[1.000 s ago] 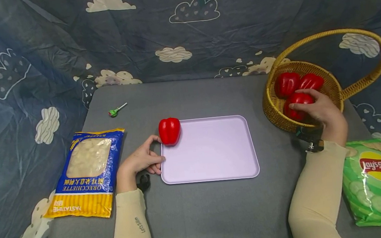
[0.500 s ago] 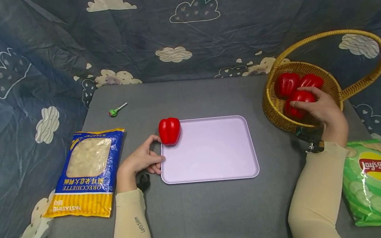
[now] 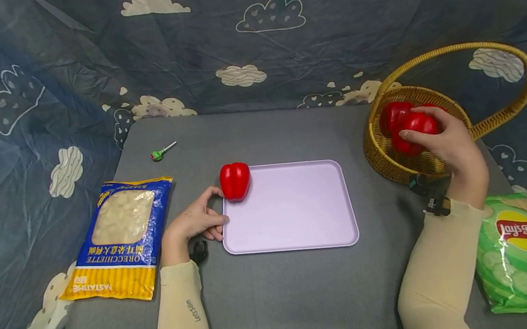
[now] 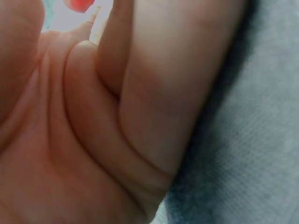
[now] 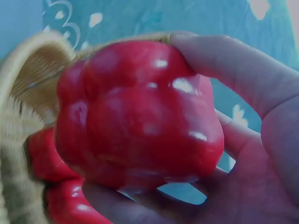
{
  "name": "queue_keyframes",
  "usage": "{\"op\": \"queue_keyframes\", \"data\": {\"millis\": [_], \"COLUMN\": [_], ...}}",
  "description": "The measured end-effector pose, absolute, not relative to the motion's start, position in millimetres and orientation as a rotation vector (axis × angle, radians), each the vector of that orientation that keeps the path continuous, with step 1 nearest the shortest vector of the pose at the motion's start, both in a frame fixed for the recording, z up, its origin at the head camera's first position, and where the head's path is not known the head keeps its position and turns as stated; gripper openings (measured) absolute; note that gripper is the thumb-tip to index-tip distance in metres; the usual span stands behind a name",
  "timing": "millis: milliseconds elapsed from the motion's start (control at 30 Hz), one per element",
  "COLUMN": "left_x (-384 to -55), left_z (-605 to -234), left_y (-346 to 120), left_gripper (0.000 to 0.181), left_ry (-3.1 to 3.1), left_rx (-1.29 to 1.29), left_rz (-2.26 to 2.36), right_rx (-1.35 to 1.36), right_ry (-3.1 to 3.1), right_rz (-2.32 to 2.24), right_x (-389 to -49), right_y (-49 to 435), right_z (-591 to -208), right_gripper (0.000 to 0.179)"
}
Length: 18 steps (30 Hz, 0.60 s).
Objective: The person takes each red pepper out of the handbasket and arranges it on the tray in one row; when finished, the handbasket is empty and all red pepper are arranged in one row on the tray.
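My right hand (image 3: pixel 454 142) grips a glossy red bell pepper (image 3: pixel 416 130) between thumb and fingers, over the wicker basket (image 3: pixel 383 167). In the right wrist view the held bell pepper (image 5: pixel 140 112) fills the middle, with fingers curled beneath it. Two more red peppers (image 5: pixel 49 156) show inside the basket below. My left hand (image 3: pixel 193 220) holds the left rim of the pale purple tray (image 3: pixel 295 208), thumb at the edge. Another red bell pepper (image 3: pixel 234 181) sits on the tray's upper left corner, beside the index fingertip. The left wrist view shows mostly palm and curled fingers (image 4: pixel 163 84).
A blue and yellow orecchiette bag (image 3: pixel 119 240) lies on the left of the grey table (image 3: pixel 294 297). Behind it is a green lollipop (image 3: pixel 158 154). A green chip bag (image 3: pixel 523 257) lies at the right edge. The basket's tall handle (image 3: pixel 460 48) leans rightward.
My right hand has lifted the gripped bell pepper upward from the basket's inside, and it now covers more of the peppers behind. The left hand and tray stay put.
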<state>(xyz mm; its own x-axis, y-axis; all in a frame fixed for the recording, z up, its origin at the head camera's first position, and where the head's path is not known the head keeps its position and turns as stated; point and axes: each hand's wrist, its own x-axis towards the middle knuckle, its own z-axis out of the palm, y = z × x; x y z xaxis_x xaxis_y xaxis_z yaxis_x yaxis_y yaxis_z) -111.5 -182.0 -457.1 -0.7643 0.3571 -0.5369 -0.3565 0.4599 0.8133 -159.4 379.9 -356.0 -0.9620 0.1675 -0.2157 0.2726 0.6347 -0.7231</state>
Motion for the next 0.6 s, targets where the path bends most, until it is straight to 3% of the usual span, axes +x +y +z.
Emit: {"op": "queue_keyframes", "data": {"millis": [300,600], "left_x": [-111.0,-112.8], "left_z": [-459.3,-458.3], "left_y": [-183.2,-182.2], "left_gripper": [0.064,0.063], "left_ry": [2.026,2.027], "left_rx": [0.003,0.037], "left_rz": [1.349,1.369], "right_rx": [0.169,-0.037], "right_ry": [2.756,2.663], "right_rz": [-1.225,-1.305], "right_x": [-151.5,-157.0], "right_y": [326.5,248.0], "right_z": [-328.5,-328.6], "right_gripper": [0.081,0.074]}}
